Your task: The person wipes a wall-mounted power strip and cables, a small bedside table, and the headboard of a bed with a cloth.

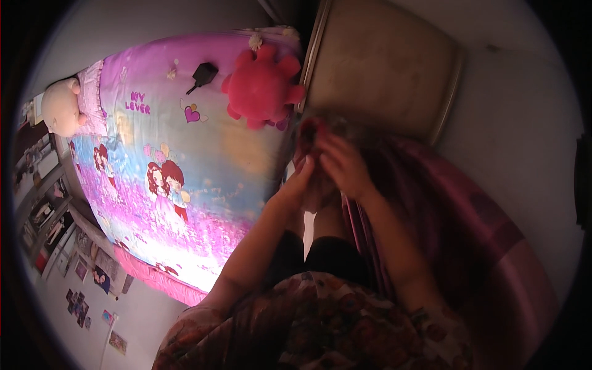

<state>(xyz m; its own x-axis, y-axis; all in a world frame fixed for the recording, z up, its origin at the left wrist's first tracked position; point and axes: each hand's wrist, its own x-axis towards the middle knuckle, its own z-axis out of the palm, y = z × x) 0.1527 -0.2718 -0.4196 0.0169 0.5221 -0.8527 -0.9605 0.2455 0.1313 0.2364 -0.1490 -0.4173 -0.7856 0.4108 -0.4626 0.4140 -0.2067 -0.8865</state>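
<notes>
Both hands meet in front of me, close to the bed's right edge. My left hand is closed on a bunched dark red cloth, its thumb pointing up. From the right, my right hand comes over the same cloth with fingers bent around it. Part of the cloth sticks out beyond the fingertips in a folded loop; the rest is hidden by the hands. A shiny maroon curtain hangs just right of my right hand. Whether the cloth joins it I cannot tell in the dim light.
A bed with a printed purple and blue sheet lies to the left. On it are a pink flower-shaped cushion, a dark paddle-shaped object and a pale plush toy. A brown padded panel stands ahead. Shelves are far left.
</notes>
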